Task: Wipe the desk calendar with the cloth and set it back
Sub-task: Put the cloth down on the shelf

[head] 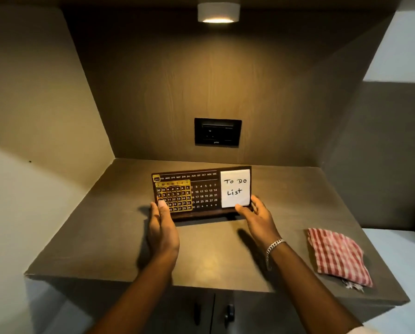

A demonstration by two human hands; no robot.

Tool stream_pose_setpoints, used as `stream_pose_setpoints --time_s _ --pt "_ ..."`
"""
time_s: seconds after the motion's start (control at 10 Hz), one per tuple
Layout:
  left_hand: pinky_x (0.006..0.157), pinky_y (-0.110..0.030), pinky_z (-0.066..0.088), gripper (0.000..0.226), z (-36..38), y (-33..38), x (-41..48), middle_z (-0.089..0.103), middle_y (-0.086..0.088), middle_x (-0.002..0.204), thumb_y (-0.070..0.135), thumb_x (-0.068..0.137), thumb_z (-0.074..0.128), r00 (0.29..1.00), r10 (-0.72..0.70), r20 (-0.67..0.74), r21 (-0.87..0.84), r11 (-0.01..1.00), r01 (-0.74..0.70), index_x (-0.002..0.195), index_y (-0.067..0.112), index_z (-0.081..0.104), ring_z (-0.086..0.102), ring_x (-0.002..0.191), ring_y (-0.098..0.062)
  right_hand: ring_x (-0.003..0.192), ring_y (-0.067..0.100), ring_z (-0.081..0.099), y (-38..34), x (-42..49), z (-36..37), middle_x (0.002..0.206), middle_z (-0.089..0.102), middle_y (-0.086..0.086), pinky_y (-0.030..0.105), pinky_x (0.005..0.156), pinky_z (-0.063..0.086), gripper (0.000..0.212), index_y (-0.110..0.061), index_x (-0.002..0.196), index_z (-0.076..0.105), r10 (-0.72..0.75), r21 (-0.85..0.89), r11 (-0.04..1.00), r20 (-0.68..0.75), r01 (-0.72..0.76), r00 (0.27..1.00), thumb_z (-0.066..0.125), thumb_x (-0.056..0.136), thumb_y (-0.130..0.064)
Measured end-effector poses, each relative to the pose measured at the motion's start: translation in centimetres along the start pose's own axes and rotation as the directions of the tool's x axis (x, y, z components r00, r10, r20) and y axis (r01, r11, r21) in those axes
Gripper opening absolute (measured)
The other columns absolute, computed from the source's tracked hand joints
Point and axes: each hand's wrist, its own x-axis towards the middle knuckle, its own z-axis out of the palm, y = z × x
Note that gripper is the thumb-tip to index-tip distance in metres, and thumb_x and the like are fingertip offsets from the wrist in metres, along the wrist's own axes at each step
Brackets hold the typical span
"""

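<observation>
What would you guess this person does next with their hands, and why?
Probably let go with the right hand and reach for the checked cloth. Both hands, the left hand too, sit at the calendar, while the cloth lies untouched to the right.

You face a brown desk (208, 259) set into a niche. Behind the desk rises a wood-grain back panel (201, 92), and a black socket (217, 131) sits on that panel just above the desk's rear edge. High above the socket a round white lamp (218, 12) is lit and throws a warm pool down the panel onto the desk. Left of the desk a plain side wall (33, 97) slants away; right of it stands a darker grey wall (375, 145), with a pale wall (403, 47) above that. Under the desk's front edge you see two dark cabinet doors (213, 312) with black handles.
</observation>
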Motion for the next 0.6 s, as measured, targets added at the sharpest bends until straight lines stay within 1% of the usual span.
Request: stream_pose_setpoints --time_s 0.1,0.2,0.3,0.4,0.5,0.6 --pt "0.108 -0.046 0.037 0.08 1.1 0.9 4.1 0.06 -0.009 0.135 0.075 0.085 0.022 0.999 0.023 0.031 -0.037 0.999 -0.022 0.138 0.022 0.049 0.053 0.125 -0.03 0.137 0.024 0.041 -0.6 2.0 -0.1 0.152 0.04 0.01 0.046 0.115 0.032 0.072 -0.012 0.149 0.028 0.038 0.056 0.998 -0.044 -0.035 0.998 0.063 0.086 -0.006" --pt "0.099 -0.04 0.042 0.076 2.7 2.5 7.7 0.066 -0.008 0.122 0.072 0.087 0.022 0.989 0.059 0.137 -0.01 0.998 -0.058 0.122 0.018 0.062 0.058 0.112 -0.028 0.138 0.024 0.039 -1.4 4.5 -0.2 0.154 0.037 0.01 0.045 0.113 0.035 0.069 -0.014 0.15 0.027 0.037 0.041 0.999 -0.08 -0.034 0.996 0.055 0.088 0.001" --pt "0.087 -0.032 0.038 0.064 4.5 3.2 10.7 0.066 -0.01 0.121 0.06 0.095 0.024 0.977 0.118 0.175 0.019 0.992 -0.123 0.119 0.015 0.063 0.056 0.105 -0.025 0.11 0.013 0.055 -2.0 6.8 0.2 0.154 0.036 0.01 0.034 0.097 0.043 0.066 -0.015 0.149 0.028 0.016 0.045 0.999 -0.133 -0.01 0.991 0.05 0.09 0.001" --pt "0.088 -0.031 0.036 0.063 5.7 3.1 12.7 0.062 -0.01 0.132 0.058 0.096 0.024 0.965 0.164 0.204 0.067 0.981 -0.181 0.132 0.017 0.056 0.056 0.117 -0.028 0.085 -0.001 0.051 -2.1 8.5 0.8 0.153 0.038 0.007 0.029 0.08 0.046 0.066 -0.02 0.149 0.03 0.028 0.076 0.997 -0.186 -0.014 0.982 0.05 0.088 -0.003" --pt "0.1 -0.039 0.039 0.064 5.8 3.0 13.6 0.055 -0.011 0.141 0.058 0.096 0.024 0.949 0.203 0.242 0.134 0.961 -0.24 0.142 0.018 0.045 0.051 0.126 -0.031 0.103 0.009 0.056 -1.5 8.6 1.1 0.152 0.04 0.002 0.042 0.091 0.051 0.068 -0.026 0.147 0.033 0.039 0.085 0.996 -0.2 -0.022 0.979 0.052 0.084 -0.008" --pt "0.116 -0.044 0.024 0.074 4.7 4.4 12.1 0.034 -0.016 0.156 0.059 0.094 0.025 0.927 0.322 0.195 0.258 0.895 -0.365 0.15 0.011 0.026 0.03 0.143 -0.033 0.125 0.022 0.052 -3.6 8.2 0.4 0.151 0.043 0.002 0.044 0.099 0.048 0.065 -0.021 0.146 0.036 0.036 0.081 0.997 -0.288 -0.013 0.957 0.052 0.085 -0.008"
